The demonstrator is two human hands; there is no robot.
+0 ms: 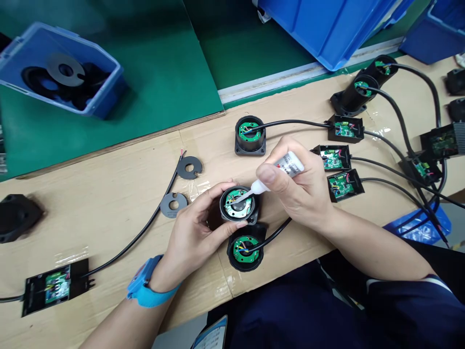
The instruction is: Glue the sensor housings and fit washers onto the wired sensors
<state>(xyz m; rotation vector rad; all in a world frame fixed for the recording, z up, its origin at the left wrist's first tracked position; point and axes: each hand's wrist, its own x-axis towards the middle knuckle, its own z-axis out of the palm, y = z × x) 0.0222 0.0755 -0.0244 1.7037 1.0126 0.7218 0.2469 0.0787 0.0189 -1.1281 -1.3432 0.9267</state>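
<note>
My left hand (198, 228) is wrapped round a round black housing (250, 219) that has a green ring-shaped circuit board (229, 198) inside. In my right hand (301, 189) is a small white squeeze bottle (290, 165) with a long thin nozzle, pinched between thumb and fingers. The nozzle tip points down into the housing, over the board; whether it touches cannot be made out. Just below stands another black housing (232, 259) with a board and a cable. Behind my hands a third housing (250, 145) is wired to a small open box.
Two grey slotted discs (189, 167) lie left of my hands beside a black cable (140, 235). Open black boxes with circuit boards (341, 186) and cables spread to the right. A blue bin (98, 97) with black parts stands back left; a larger blue bin (319, 29) is at the back.
</note>
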